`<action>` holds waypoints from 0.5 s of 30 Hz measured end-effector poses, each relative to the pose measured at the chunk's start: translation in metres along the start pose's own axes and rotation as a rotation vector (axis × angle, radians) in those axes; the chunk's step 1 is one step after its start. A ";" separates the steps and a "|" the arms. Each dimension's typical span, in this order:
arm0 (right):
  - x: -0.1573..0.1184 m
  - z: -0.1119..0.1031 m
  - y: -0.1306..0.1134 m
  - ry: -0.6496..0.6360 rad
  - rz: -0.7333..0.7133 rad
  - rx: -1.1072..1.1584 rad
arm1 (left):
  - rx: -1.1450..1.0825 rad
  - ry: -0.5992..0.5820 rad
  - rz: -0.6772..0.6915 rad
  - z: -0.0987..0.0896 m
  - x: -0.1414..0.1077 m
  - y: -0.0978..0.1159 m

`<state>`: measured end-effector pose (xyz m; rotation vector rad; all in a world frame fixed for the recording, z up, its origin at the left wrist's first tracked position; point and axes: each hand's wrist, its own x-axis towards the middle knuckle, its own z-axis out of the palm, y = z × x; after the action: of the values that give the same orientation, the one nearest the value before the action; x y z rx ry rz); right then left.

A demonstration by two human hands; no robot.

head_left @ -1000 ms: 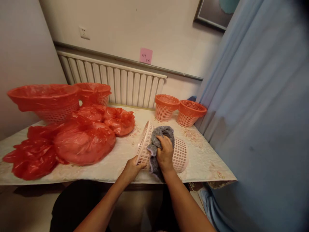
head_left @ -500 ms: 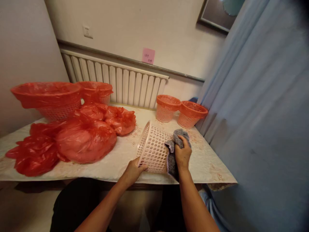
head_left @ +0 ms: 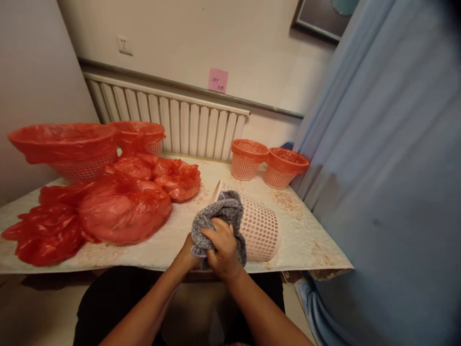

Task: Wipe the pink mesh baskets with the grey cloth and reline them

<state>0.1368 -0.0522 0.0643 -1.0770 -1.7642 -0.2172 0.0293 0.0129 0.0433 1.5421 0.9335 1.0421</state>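
A pale pink perforated plastic basket (head_left: 260, 228) lies on its side near the table's front edge, its open end toward the left. My right hand (head_left: 224, 247) is closed on a grey cloth (head_left: 234, 211) with a light purple edge, pressing it against the basket's rim end. My left hand (head_left: 189, 252) is at the near side of the rim, where it grips the basket; the cloth covers most of its fingers.
Red plastic bags (head_left: 126, 211) lie bunched at the left. Behind them stand a large red-lined basket (head_left: 82, 163) and another lined basket (head_left: 153, 144). Two small lined baskets (head_left: 245, 166) (head_left: 280, 174) stand at the back right, beside a blue curtain (head_left: 360, 168).
My right hand has moved the cloth left, from the basket's base end to its rim. The basket has turned slightly, its base now nearer the right. My left hand has stayed near the rim.
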 end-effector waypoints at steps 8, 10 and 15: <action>0.004 0.003 0.011 0.053 0.008 -0.148 | 0.169 -0.178 0.083 -0.006 -0.011 -0.025; 0.008 -0.005 0.023 0.085 0.092 -0.187 | 0.148 -0.157 0.061 -0.003 -0.010 -0.024; -0.016 -0.046 0.081 0.272 0.235 -0.322 | 0.047 -0.180 -0.069 0.005 -0.009 -0.019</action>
<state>0.2292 -0.0403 0.0467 -1.4027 -1.3749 -0.4898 0.0300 0.0064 0.0230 1.6023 0.8841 0.8232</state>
